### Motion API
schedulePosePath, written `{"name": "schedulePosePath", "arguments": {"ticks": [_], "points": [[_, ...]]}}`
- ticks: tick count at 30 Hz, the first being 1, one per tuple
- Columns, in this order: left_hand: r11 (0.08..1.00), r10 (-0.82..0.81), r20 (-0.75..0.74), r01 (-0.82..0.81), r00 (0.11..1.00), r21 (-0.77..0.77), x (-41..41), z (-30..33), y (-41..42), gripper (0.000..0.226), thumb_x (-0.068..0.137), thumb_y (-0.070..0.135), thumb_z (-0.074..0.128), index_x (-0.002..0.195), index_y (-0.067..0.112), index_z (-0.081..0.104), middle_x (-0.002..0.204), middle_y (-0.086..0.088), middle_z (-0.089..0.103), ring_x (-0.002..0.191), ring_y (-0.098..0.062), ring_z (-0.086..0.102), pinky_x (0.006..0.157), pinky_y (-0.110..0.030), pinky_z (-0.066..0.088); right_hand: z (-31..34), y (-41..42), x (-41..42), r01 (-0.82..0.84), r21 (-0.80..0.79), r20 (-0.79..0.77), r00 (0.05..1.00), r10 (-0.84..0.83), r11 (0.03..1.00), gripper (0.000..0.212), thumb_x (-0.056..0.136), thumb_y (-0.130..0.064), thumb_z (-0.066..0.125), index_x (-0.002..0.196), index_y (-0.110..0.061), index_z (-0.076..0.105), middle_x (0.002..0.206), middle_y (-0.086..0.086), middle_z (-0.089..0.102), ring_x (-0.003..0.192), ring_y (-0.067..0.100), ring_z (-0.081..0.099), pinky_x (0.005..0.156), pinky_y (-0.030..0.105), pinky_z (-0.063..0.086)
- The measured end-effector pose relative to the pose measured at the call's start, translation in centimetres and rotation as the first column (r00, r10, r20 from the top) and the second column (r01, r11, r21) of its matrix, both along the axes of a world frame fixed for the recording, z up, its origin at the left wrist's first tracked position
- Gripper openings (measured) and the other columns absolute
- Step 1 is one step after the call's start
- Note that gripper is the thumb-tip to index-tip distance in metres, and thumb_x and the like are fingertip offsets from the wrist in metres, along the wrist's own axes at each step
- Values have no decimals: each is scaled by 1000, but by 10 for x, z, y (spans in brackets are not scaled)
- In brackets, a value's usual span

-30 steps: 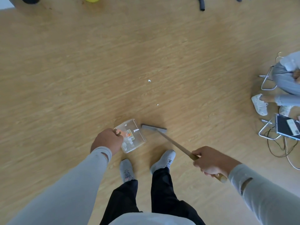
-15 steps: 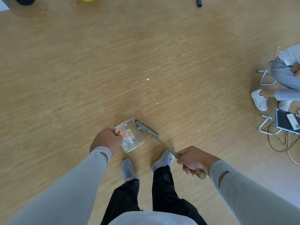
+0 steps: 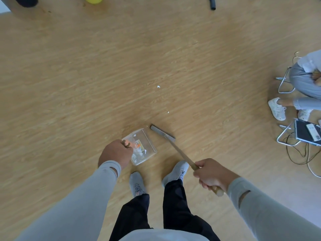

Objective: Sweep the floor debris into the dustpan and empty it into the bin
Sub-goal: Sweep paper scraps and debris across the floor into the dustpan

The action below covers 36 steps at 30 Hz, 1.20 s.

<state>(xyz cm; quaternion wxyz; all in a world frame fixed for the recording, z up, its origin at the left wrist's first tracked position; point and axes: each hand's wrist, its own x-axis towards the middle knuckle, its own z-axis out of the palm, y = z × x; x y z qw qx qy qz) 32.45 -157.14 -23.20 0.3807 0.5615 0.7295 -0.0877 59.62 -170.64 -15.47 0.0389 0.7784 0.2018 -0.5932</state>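
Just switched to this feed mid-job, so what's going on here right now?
A person is sweeping a wooden floor. The left hand grips the handle of a clear dustpan resting on the floor, with some scraps already inside. The right hand holds the wooden handle of a small broom, whose head sits just beside the pan's open edge. Two white scraps still lie farther out on the floor. No bin is in view.

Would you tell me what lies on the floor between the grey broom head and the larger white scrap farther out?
In the head view, one tiny white fleck lies between the grey broom head and the larger white scrap; otherwise bare wooden floor.
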Motion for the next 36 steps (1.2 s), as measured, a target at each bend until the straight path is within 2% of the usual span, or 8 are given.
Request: {"name": "schedulePosePath", "arguments": {"ticks": [3,9,12,16,19,27,31,36], "points": [[1000,15,8,-15,1000,-4,-1,-1,2,16,87,35,56,82,22,64,77,-1,69,68,-25,66,65,-35,56,-12,4,-17,-35,-51,-70,997,31,998,31,92,-7,49,119,-8,63,60,11,57,49,21,47,50,30,43],[1000,4,11,-4,1000,-1,-6,2,1,16,89,34,56,82,22,62,77,-2,67,68,-24,64,63,-33,53,22,-10,20,334,-110,-163,923,-349,936,23,99,-9,58,119,-20,64,58,7,54,44,13,43,41,22,33],[1000,9,30,-8,999,-22,-11,7,-5,16,89,35,55,83,21,61,79,-2,66,69,-24,64,64,-33,52,41,-21,21,292,-90,-123,946,-301,952,23,98,-8,57,117,-20,64,61,8,54,46,14,43,43,23,32],[998,-8,57,11,998,-57,-20,13,-10,14,87,35,54,89,24,62,81,-1,69,71,-26,68,68,-35,57,46,-26,10,168,-15,3,986,-168,986,31,93,-7,55,123,2,58,66,13,55,51,18,45,45,25,32],[998,-25,74,29,997,-62,-21,13,-8,13,91,31,54,97,24,63,84,-1,68,72,-24,66,62,-32,51,33,-11,7,100,2,65,993,-100,995,33,92,-8,54,123,0,60,66,15,57,54,22,45,46,27,36],[997,36,16,-34,999,-72,-26,11,2,16,94,28,55,98,16,64,91,-5,67,78,-27,64,67,-33,49,0,34,-6,-33,-11,119,992,34,999,16,91,-4,50,89,-1,65,56,12,58,48,23,48,46,28,40],[993,80,13,-79,997,-83,-30,5,2,16,90,32,61,97,18,63,93,-4,68,80,-28,66,71,-35,53,-19,39,-32,-247,-80,56,966,252,966,17,87,-7,51,85,-4,68,66,15,63,56,26,52,58,31,45],[993,94,10,-93,996,-72,-32,7,10,13,89,31,62,92,19,64,86,-2,65,72,-22,62,64,-32,48,0,26,-16,69,-122,-126,988,-84,990,30,95,-8,57,124,-15,61,57,8,54,43,16,43,44,24,36]]}}
